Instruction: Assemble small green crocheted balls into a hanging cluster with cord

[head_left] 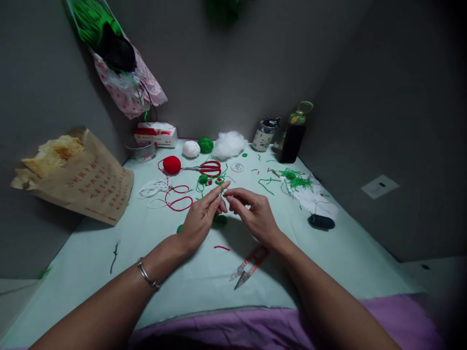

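Note:
My left hand is above the middle of the table, its index finger stretched forward and the other fingers curled. A thin strand of green yarn runs by that fingertip. Close on the right, my right hand pinches with thumb and index finger at the same yarn; the exact grip is too small to see. Green yarn pieces lie under the hands, partly hidden. Just beyond the fingertips are small green and red yarn pieces. Thread snips with orange handles lie below my right wrist, beside a short red yarn piece.
Behind are red-handled scissors, a red yarn ball, white stuffing and a bottle. A paper bag with flatbread stands left. Green scraps and a dark thread spool lie right.

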A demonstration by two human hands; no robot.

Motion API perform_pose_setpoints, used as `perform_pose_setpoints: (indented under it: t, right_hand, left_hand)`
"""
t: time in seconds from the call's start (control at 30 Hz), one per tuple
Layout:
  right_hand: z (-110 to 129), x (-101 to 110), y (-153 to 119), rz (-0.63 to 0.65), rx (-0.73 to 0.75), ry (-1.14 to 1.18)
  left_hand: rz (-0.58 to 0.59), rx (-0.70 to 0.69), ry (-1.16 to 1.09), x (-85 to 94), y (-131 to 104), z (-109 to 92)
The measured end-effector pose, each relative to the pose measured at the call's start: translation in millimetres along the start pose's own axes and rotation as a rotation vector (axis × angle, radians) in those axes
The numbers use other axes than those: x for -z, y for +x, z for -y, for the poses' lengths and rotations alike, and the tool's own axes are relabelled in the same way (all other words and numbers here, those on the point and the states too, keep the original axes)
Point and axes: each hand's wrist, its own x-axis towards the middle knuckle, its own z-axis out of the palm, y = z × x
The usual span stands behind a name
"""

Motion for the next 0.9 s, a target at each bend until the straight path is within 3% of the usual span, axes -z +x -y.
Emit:
perform_pose_setpoints:
  t: [0.17,0.7,0.9]
  right_hand:
    - [3.2,1.8,-1.2,-0.010,0.008,-0.096]
    - [5.3,2.2,-1.3,0.029,-0.032,-0.117]
    - [3.6,0.8,-0.6,0.049,0.018,-0.116]
  left_hand:
    - [0.005,-0.035,0.034,-0.1,-1.1,1.4]
    - [-0.004,-0.098,0.158,-2.0,-2.8,7.5]
    - [-0.011,-0.155,0.230,-2.1,-2.5,11.7]
